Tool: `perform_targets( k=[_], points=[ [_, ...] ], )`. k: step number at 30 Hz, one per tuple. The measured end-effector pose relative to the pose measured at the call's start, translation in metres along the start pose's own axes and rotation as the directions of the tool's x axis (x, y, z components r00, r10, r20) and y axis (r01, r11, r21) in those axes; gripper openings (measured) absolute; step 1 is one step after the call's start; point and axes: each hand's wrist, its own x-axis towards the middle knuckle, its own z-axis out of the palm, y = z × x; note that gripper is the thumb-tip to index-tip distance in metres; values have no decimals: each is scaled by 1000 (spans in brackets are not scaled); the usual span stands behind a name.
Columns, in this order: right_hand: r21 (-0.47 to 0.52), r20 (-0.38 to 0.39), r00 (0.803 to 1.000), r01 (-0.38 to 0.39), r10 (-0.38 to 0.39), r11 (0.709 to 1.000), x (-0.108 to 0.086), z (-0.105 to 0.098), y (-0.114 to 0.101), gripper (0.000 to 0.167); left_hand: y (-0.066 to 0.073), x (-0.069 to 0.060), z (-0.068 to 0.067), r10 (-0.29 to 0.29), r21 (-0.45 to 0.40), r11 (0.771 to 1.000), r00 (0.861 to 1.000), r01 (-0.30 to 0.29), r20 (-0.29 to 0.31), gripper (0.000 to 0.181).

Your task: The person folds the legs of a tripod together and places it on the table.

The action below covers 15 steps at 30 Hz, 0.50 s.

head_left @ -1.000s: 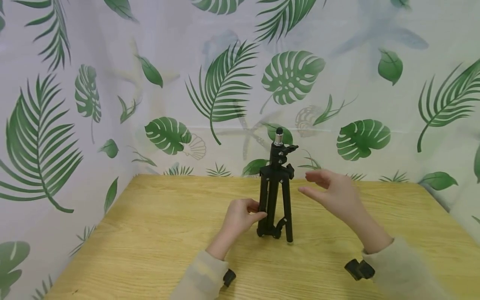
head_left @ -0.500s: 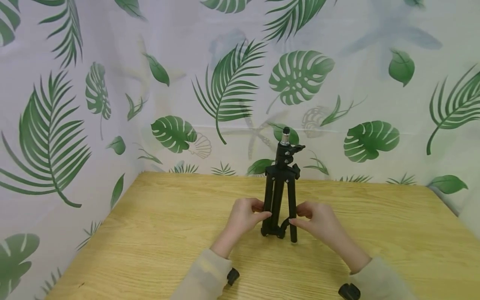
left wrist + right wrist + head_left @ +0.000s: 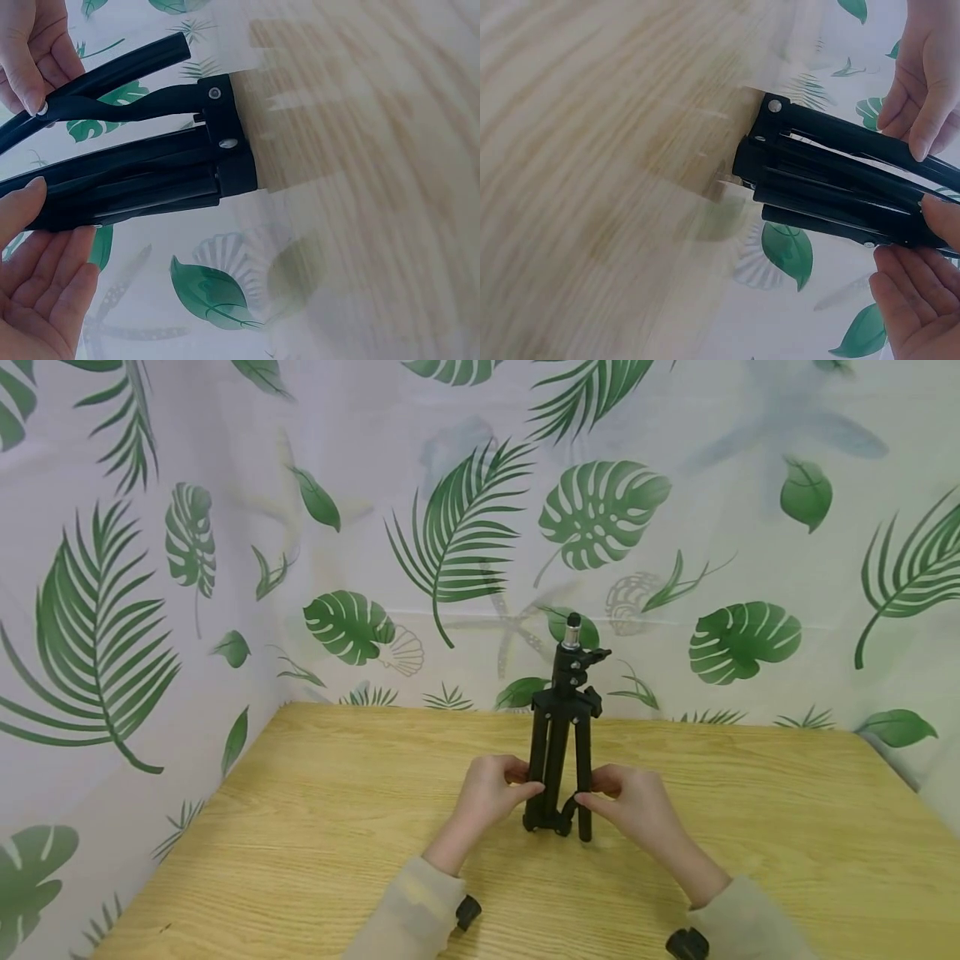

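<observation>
Fingers (image 3: 527, 792) low on 2 legs (image 3: 538, 743) of the tripod (image 3: 557, 743)

Left hand (image 3: 491, 789): narrow pinch on the left leg (image 3: 537, 756), thumb in front. Right hand (image 3: 633, 797): narrow pinch on the right leg (image 3: 583, 752), thumb by the rivet (image 3: 43, 109) where a curved strut (image 3: 142, 109) joins.

Position: tripod directly between the 2 hands, over the tabletop (image 3: 337, 827); neither hand is nearer, both touch. Long axis close to vertical, top tipped slightly rightward in the head view. Foot contact with the tabletop: cannot tell. Right leg's lower end stands apart from the other legs. Judgement: this sideways gap, across the long axis, is the relation that counts.

Appearance: black, slim, legs mostly gathered; lower bracket (image 3: 236, 139) with 2 bright rivets visible in the left wrist view. Up top, a silver stud (image 3: 572, 633) with black cap (image 3: 573, 619), plus a lever (image 3: 597, 655) pointing right.
</observation>
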Motion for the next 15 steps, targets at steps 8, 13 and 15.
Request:
perform_targets(
  k=[8, 13, 15],
  points=[
    [13, -42, 999, 23, -22, 1000, 0, 9, 1, 23, -3, -3, 4, 6, -3, 1000, 1000, -6, -13, 21],
    [19, -58, 998, 33, -32, 999, 0, 13, 3, 20, -5, -5, 6, 30, 2, 1000, 999, -30, -25, 20],
    [16, -67, 997, 41, -39, 999, 0, 16, 4, 19, -6, -5, 7, 40, 4, 999, 999, -40, -29, 20]
  ],
)
